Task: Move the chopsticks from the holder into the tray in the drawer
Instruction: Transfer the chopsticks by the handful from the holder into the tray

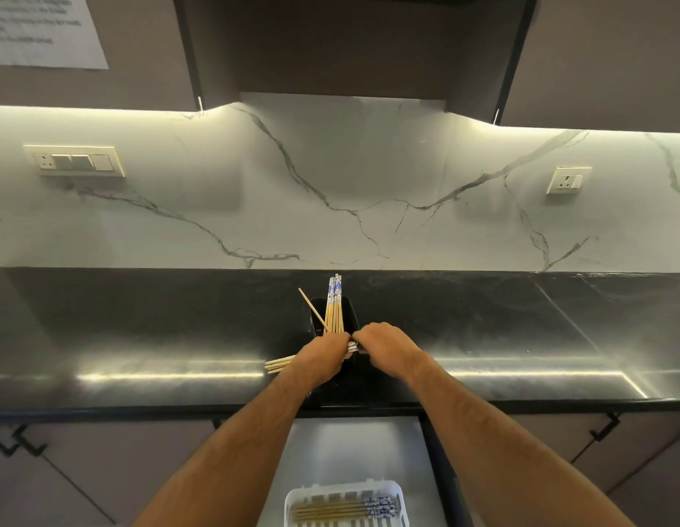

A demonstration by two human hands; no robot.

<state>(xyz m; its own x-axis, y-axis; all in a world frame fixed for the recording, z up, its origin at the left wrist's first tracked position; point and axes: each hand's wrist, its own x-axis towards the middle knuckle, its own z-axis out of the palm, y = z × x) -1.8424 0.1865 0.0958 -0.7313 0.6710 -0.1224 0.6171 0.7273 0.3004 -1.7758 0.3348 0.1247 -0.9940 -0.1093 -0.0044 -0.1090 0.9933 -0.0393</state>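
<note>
Partly done: some chopsticks lying in white tray (292,505) inside open drawer (418,469); upright chopsticks (333,310) standing in black holder (351,317) on table (140,336), one leaning left. Left hand (319,355) clenching horizontal bundle (279,365), tips sticking out left. Right hand (384,346) pinching bundle's patterned end, likely squaring it. Left to do: carrying bundle down, then emptying holder. Drawer sitting straight below table edge, between forearms; path looking open.
</note>
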